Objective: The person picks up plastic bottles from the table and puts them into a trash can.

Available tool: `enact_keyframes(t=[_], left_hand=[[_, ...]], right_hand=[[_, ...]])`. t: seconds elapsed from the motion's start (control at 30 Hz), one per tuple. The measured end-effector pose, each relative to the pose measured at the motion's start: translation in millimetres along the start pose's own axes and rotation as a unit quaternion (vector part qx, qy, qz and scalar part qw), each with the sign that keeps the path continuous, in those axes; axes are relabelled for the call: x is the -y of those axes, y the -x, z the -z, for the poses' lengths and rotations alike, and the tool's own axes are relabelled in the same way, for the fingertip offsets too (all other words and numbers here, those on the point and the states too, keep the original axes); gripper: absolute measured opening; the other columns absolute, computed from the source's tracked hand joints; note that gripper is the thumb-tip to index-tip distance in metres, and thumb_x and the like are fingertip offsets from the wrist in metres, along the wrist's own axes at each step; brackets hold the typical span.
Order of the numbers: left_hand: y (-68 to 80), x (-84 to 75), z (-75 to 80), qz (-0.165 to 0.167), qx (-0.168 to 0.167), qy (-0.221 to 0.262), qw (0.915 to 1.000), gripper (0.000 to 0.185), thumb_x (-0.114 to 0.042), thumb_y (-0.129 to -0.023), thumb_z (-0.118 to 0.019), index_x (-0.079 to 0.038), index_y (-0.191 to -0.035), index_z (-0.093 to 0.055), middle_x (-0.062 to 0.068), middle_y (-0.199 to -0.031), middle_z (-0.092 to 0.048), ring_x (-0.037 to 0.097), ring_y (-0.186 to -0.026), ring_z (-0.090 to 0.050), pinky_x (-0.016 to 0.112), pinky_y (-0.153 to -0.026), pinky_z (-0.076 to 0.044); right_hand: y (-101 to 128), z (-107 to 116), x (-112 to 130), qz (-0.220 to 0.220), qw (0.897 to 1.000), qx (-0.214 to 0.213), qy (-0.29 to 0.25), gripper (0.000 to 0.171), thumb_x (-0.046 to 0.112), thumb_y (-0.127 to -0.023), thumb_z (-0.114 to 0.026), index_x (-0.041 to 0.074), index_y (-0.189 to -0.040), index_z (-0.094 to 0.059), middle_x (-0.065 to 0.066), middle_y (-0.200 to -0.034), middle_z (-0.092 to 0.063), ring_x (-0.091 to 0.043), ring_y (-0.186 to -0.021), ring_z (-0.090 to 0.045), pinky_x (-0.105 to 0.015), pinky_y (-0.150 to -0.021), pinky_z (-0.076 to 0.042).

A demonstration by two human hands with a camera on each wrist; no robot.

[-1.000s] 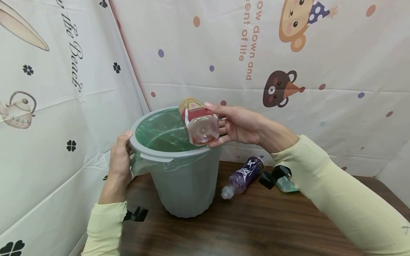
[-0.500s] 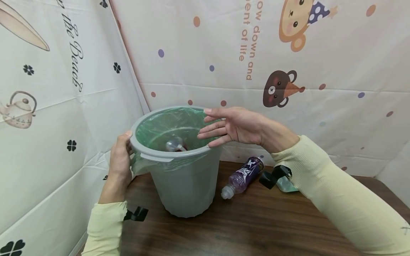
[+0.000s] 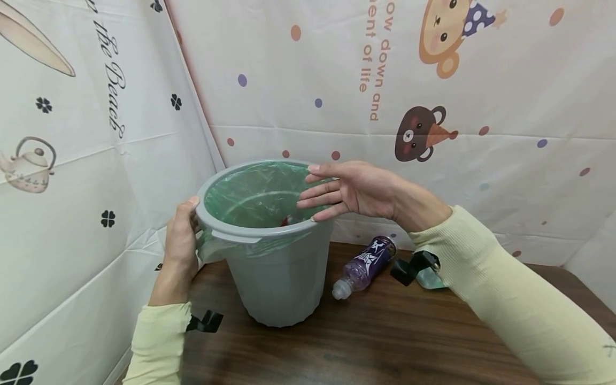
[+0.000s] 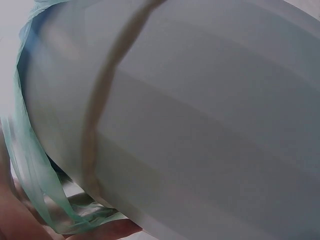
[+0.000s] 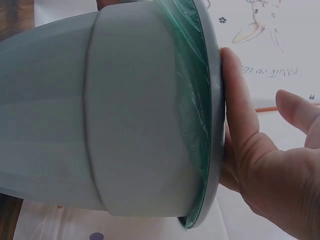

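Observation:
A grey trash bin (image 3: 281,283) stands on the table, lined with a thin green bag (image 3: 245,200). At its left side my left hand (image 3: 180,248) grips the rim, thumb on top; in the left wrist view its fingers (image 4: 112,230) lie by the bag's loose edge. My right hand (image 3: 358,192) holds nothing and hovers at the rim's right side, fingers spread and mostly straight over the opening. Down inside the bin shows a bit of a bottle with a red label (image 3: 286,220); the front rim hides most of it.
Right of the bin, a purple-labelled plastic bottle (image 3: 366,264) lies on the brown wooden table (image 3: 366,342). A pale green object (image 3: 430,278) is partly hidden behind the right forearm. Printed white cloth (image 3: 269,96) hangs behind and to the left.
My right hand has let go of the red-labelled bottle, which has dropped into the bin and sits mostly out of sight. The fingers have spread; my left hand has stayed on the rim.

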State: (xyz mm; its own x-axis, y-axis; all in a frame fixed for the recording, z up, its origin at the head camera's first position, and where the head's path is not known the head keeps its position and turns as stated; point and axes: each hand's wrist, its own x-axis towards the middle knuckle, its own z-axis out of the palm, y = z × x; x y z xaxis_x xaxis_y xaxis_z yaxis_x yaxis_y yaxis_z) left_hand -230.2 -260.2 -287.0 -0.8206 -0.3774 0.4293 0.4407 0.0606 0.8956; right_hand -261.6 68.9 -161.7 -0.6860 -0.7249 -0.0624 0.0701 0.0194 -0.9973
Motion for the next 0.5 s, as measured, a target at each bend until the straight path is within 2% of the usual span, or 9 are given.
enact_keyframes(t=[0.27, 0.5], left_hand=[[0.0, -0.2, -0.4, 0.004, -0.002, -0.004, 1.0000, 0.039, -0.044, -0.110, -0.046, -0.021, -0.098, -0.075, -0.008, -0.090, -0.069, 0.017, -0.102, -0.056, 0.037, -0.098, -0.031], [-0.2, -0.6, 0.1, 0.003, -0.001, 0.000, 1.0000, 0.039, -0.043, -0.110, -0.047, -0.021, -0.096, -0.075, -0.008, -0.090, -0.069, 0.017, -0.102, -0.056, 0.037, -0.098, -0.031]], right_hand=[[4.1, 2.1, -1.2, 0.023, 1.000, -0.001, -0.003, 0.057, 0.026, -0.115, -0.042, -0.009, -0.158, -0.029, -0.034, -0.150, -0.049, -0.040, -0.129, -0.063, -0.051, -0.098, -0.054], [11.3, 8.1, -3.5, 0.044, 0.999, -0.008, -0.010, 0.059, 0.028, -0.114, -0.044, -0.008, -0.158, -0.029, -0.031, -0.155, -0.045, -0.042, -0.136, -0.057, -0.052, -0.101, -0.053]])
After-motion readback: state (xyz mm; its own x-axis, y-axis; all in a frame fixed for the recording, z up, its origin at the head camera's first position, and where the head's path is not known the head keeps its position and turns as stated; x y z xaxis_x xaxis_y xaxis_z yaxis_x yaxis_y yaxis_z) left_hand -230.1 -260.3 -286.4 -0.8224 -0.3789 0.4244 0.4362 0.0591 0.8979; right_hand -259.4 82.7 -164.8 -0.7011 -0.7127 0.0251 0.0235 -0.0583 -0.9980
